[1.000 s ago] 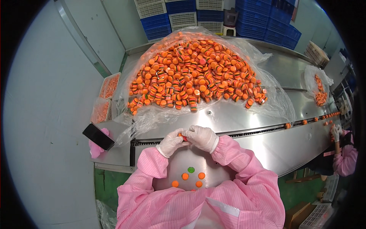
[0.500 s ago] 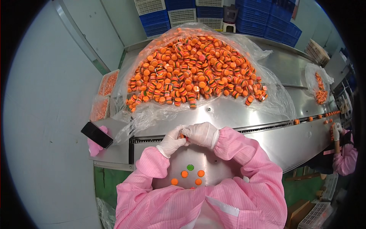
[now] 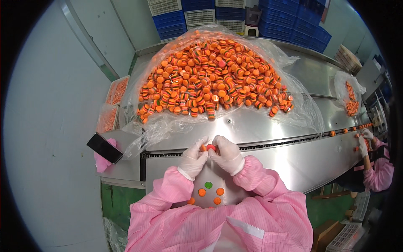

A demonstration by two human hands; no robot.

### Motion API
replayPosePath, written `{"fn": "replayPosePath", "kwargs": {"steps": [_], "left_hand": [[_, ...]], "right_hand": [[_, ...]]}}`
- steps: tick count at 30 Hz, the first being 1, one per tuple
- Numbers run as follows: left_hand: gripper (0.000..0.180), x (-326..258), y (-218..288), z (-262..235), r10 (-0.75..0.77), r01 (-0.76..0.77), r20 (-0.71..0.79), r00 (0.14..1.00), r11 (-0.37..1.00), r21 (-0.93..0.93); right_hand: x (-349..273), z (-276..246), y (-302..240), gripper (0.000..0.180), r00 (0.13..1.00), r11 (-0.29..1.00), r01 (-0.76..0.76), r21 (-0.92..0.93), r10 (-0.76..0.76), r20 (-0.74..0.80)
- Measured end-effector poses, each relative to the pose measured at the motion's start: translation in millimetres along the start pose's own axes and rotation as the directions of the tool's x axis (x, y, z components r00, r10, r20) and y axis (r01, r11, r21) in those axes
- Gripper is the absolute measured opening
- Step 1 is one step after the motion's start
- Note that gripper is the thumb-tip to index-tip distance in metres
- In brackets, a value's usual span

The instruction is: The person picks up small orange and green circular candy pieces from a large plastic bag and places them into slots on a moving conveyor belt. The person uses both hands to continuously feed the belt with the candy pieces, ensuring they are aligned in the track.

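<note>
Both my hands wear thin white gloves and meet above the table's near side, in front of the dark slotted conveyor track. My left hand (image 3: 193, 160) pinches a small orange candy piece (image 3: 203, 148) at its fingertips. Right beside it, my right hand (image 3: 228, 156) grips a red candy piece (image 3: 211, 147). The two pieces are close together; whether they touch I cannot tell. Between my forearms lie a green candy disc (image 3: 208, 185) and several orange candy discs (image 3: 202, 192). Beyond my hands spreads a large heap of layered burger-shaped candies (image 3: 210, 80).
Clear plastic sheeting (image 3: 304, 103) lies under the heap. A black phone (image 3: 105, 148) rests on a pink cloth at left, near crates of candies (image 3: 117, 90). At right, a co-worker's gloved hands (image 3: 363, 145) work beside the track, near a small bag of candies (image 3: 351, 98).
My hands have drawn slightly apart and turned, so the orange and red pieces now show between the fingertips. On the far right, the co-worker's hands have shifted, and candies along the track have moved right.
</note>
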State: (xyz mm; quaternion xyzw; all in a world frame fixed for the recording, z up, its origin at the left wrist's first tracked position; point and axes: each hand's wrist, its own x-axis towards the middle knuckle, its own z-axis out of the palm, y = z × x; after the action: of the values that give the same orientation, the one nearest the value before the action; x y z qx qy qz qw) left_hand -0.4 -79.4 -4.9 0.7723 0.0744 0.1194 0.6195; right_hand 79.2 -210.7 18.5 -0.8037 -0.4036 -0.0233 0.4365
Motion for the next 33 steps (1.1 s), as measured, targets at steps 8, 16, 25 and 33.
{"fn": "replayPosePath", "kwargs": {"steps": [8, 16, 25, 33], "left_hand": [[0.046, 0.2, -9.4, 7.1, -0.176, 0.176, 0.009, 0.984, 0.978, -0.114], [0.036, 15.8, -40.0, -30.5, -0.286, 0.429, 0.323, 0.902, 0.678, -0.597], [0.027, 12.0, -54.5, -64.9, -0.425, 0.453, 0.159, 0.891, 0.853, -0.259], [0.025, 16.6, -52.0, -75.9, -0.365, 0.387, 0.133, 0.921, 0.896, -0.217]], "right_hand": [[-5.6, 21.7, 3.6, 0.025, 0.99, 0.998, 0.067, -0.012, -0.068, -0.12], [15.4, 33.6, 57.2, 0.033, 0.953, 0.951, 0.289, -0.104, -0.297, -0.064], [99.0, 75.4, 127.6, 0.023, 0.971, 0.799, 0.044, -0.599, 0.107, 0.214], [59.6, 37.9, 109.1, 0.02, 0.944, 0.87, -0.268, -0.414, 0.323, 0.068]]}}
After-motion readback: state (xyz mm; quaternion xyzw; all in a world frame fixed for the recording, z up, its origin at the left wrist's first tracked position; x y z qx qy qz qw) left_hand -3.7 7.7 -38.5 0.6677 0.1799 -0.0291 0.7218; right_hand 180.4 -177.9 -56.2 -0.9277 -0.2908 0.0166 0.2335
